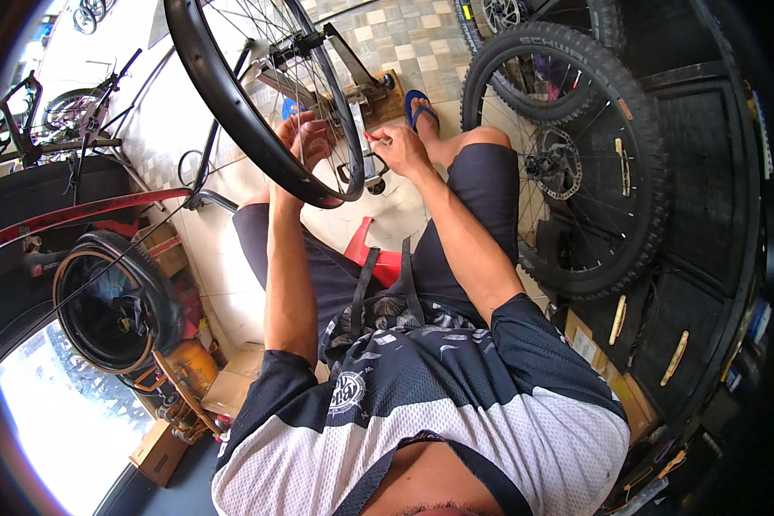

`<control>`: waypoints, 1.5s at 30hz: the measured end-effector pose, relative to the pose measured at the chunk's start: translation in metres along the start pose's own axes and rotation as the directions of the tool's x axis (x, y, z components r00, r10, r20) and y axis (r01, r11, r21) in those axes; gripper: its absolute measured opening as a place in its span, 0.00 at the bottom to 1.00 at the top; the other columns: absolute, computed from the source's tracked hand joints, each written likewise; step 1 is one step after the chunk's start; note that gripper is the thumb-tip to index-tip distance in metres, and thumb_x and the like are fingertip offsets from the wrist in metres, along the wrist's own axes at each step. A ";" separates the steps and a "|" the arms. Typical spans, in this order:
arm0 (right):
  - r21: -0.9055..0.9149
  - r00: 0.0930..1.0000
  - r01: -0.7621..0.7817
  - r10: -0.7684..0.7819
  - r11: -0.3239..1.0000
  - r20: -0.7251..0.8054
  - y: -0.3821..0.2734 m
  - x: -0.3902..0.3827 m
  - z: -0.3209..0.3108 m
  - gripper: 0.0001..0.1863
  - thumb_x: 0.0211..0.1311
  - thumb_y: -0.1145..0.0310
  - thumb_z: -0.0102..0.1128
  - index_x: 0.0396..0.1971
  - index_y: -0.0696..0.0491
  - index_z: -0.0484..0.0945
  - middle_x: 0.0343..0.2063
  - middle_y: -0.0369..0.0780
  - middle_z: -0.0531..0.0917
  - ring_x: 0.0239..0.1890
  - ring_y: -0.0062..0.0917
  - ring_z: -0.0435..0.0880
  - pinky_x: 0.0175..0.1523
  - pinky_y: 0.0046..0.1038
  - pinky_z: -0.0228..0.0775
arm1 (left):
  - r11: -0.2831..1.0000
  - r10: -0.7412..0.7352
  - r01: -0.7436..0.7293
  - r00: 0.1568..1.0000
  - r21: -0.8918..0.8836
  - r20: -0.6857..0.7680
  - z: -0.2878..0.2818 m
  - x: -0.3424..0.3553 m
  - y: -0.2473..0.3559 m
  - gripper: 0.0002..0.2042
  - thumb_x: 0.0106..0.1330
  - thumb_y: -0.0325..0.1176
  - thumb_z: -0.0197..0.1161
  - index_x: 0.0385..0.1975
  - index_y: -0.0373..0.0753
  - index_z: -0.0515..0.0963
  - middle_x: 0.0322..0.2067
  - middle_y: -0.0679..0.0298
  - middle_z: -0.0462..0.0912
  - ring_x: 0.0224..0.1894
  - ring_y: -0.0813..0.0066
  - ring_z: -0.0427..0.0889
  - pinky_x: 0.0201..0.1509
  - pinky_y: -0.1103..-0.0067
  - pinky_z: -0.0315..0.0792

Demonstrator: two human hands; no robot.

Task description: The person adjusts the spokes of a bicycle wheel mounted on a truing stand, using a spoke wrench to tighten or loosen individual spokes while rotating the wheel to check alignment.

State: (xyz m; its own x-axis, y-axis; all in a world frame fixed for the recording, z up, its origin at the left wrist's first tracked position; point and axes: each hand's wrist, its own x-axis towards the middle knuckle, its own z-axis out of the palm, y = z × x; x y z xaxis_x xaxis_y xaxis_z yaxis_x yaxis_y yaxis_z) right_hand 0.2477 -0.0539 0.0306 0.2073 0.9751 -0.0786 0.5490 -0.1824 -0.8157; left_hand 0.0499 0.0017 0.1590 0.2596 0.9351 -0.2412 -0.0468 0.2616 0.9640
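A black bicycle rim [224,107], laced with thin spokes, stands tilted in a metal truing stand [365,86] between my knees. Reaching in past the near side of the rim, my left hand [304,139] has its fingers curled among the spokes, seemingly round one of them; the rim and spokes partly cover it. On the other side of the wheel my right hand [402,150] pinches a small red tool [371,136], apparently a spoke wrench, close to the rim and the upright of the stand. Most of that tool is hidden by my fingers.
Large knobby-tyred wheels [654,172] with disc rotors lean against black cabinets on the right. Bike frames [86,138] and a wheel with a loose tyre [116,301] stand at left. Cardboard boxes [236,378] sit lower left. Something red [387,265] shows between my thighs.
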 end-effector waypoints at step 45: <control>0.379 0.908 -0.125 -0.048 0.917 0.417 -0.023 -0.015 0.024 0.13 0.59 0.68 0.61 0.41 0.59 0.83 0.33 0.42 0.89 0.36 0.28 0.87 0.45 0.30 0.77 | 0.941 -0.244 0.257 0.966 0.219 -0.085 -0.014 -0.006 -0.111 0.18 0.63 0.44 0.73 0.19 0.42 0.74 0.17 0.69 0.74 0.16 0.83 0.72 0.18 0.82 0.63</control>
State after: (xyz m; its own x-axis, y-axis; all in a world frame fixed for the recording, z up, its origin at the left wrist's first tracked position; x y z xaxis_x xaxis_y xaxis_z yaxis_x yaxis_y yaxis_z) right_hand 0.2127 -0.0613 0.0371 -0.1762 0.9462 -0.2712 0.1707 -0.2420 -0.9551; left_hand 0.0398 -0.0295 0.0515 0.1805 0.8597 -0.4778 0.2339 0.4344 0.8698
